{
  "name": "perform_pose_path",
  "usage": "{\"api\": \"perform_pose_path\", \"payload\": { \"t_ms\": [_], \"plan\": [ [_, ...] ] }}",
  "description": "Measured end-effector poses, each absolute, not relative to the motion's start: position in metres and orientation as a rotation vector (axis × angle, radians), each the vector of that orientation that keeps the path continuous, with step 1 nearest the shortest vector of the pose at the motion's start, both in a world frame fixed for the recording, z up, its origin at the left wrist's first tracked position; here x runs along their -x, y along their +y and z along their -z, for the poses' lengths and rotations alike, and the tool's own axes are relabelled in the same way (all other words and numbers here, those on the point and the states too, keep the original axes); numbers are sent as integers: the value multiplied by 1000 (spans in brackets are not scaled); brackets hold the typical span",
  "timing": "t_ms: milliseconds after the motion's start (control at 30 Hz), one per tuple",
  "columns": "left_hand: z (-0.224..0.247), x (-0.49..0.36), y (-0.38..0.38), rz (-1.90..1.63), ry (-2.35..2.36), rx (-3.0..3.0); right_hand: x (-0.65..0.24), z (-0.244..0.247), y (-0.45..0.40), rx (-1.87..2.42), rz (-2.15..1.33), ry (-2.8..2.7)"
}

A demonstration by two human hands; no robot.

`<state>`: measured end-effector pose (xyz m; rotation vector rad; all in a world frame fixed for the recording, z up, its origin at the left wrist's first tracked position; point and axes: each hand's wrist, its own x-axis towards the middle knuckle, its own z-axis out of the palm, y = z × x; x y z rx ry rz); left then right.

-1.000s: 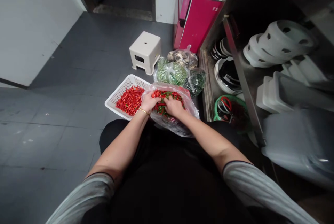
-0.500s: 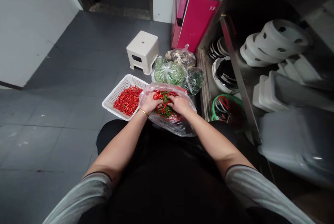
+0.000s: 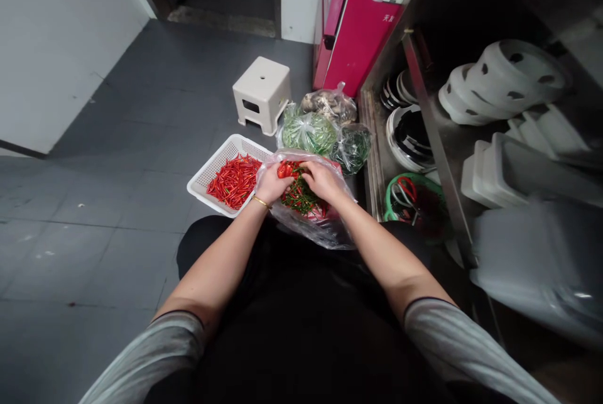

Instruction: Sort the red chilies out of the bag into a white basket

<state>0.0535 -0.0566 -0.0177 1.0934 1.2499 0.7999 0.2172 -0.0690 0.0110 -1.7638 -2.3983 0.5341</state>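
Note:
A clear plastic bag (image 3: pixel 325 237) full of red chilli peppers (image 3: pixel 284 169) with green stems (image 3: pixel 301 198) lies open in front of my body. Over its left side, my left hand (image 3: pixel 273 185) is closed around a few red chilli peppers, with a bracelet at the wrist. My right hand (image 3: pixel 323 180) is over the right side of the bag, its fingers bent together among the stems; what they pinch is too small to make out. Left of the bag stands a white perforated basket (image 3: pixel 201 185) holding a heap of red chillies (image 3: pixel 234 181).
A white stool (image 3: pixel 262 93) stands on the grey tiled floor beyond the basket. Knotted bags of greens (image 3: pixel 308 134) lie behind the chilli bag. To the right, a metal shelf (image 3: pixel 440 159) holds white containers, with a green basket (image 3: pixel 393 200) and scissors (image 3: pixel 406 193) below.
My right hand has shifted slightly up and closer to the left hand, its fingers drawn further together. The left hand stays at the bag's left side. The whole view has shifted a little.

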Motion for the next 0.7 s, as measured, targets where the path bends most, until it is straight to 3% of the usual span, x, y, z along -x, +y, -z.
{"api": "perform_pose_path", "payload": {
  "t_ms": [133, 367, 567, 700],
  "plan": [
    [24, -48, -52, -964, 1343, -1008, -202, 9, -59, 1733, -509, -2664],
    [25, -45, -54, -819, 1364, -1216, -231, 2, -65, 1775, -529, -2855],
    [14, -57, -61, -802, 1142, -1232, -232, -22, -85, 1750, -646, -2531],
    [11, -60, -65, -942, 1151, -1084, -223, -23, -93, 1826, -964, -2147]
  ]
}}
